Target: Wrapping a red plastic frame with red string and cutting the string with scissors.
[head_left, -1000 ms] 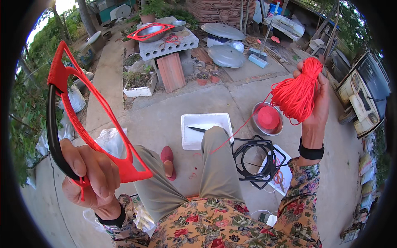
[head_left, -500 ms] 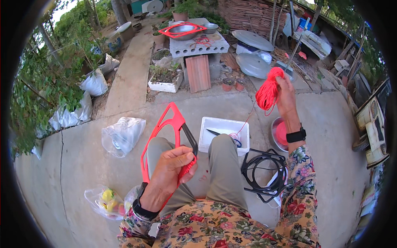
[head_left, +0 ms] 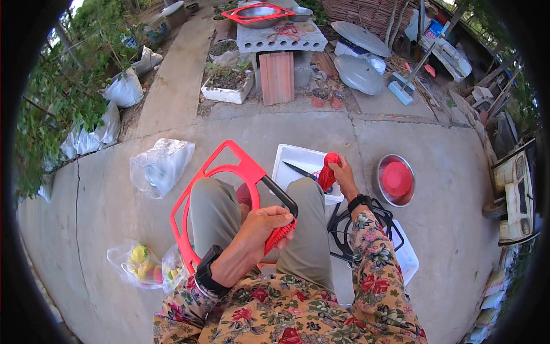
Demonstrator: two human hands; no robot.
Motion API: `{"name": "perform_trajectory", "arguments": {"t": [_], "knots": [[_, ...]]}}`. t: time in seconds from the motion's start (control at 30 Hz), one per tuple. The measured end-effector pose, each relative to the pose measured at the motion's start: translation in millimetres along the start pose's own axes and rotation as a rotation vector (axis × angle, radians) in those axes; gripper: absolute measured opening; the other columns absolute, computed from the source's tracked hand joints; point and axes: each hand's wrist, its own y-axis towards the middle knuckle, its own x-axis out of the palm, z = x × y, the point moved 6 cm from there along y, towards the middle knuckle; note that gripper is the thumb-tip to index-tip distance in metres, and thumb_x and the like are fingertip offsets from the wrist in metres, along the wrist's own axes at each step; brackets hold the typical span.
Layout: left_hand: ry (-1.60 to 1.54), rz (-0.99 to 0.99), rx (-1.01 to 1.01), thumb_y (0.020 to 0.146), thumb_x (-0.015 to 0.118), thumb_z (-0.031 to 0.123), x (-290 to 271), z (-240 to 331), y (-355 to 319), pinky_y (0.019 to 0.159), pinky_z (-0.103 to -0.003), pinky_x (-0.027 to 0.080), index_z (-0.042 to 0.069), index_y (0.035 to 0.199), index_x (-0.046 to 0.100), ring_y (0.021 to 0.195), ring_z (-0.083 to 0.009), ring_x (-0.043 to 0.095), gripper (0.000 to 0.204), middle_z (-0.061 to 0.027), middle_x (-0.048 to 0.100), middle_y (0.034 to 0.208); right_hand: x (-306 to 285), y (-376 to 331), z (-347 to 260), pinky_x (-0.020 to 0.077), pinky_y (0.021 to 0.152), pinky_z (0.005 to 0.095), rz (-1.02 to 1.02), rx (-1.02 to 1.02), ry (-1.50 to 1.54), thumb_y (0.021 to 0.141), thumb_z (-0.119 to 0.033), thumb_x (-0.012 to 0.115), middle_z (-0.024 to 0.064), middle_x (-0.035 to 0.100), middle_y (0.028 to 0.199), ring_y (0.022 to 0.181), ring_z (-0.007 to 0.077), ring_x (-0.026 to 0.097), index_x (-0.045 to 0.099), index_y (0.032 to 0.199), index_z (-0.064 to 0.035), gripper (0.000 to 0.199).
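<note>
Left hand [head_left: 264, 225], fingers closed round the red frame [head_left: 220, 172] at its cord-wrapped section, frame across the lap. Right hand [head_left: 342, 172] grips the red cord bundle [head_left: 327, 170] above the white tray [head_left: 298, 159]. Mid-wrapping, judging by this; next turn needs taut cord.

My left hand [head_left: 264, 225] is curled into a closed grip over my lap, while my right hand [head_left: 342, 172] reaches forward, fingers clenched.
</note>
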Motion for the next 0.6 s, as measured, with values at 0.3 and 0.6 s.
{"name": "perform_trajectory", "arguments": {"t": [0.3,0.6], "knots": [[0.053,0.026,-0.083,0.09,0.058,0.015,1,-1,7,0.043,-0.026,0.038,0.004,0.089,0.056,0.054,-0.0179,0.058,0.011,-0.0109,0.063,0.071,-15,-29,-31,0.0473,0.071,0.0274,-0.145,-0.142,-0.454,0.083,-0.013,0.056,0.0108,0.065,0.09,0.08,0.0174,0.061,0.064,0.101,0.0007,0.024],[0.061,-0.027,-0.058,0.091,0.056,0.016,-3,-7,11,0.039,-0.025,0.036,0.003,0.088,0.058,0.054,-0.0147,0.06,0.013,-0.0089,0.064,0.076,9,-268,-372,0.0362,0.038,0.0297,-1.213,-0.864,0.702,0.082,-0.006,0.061,0.0078,0.052,0.051,0.041,0.017,0.049,0.062,0.067,0.0018,0.017]]}}
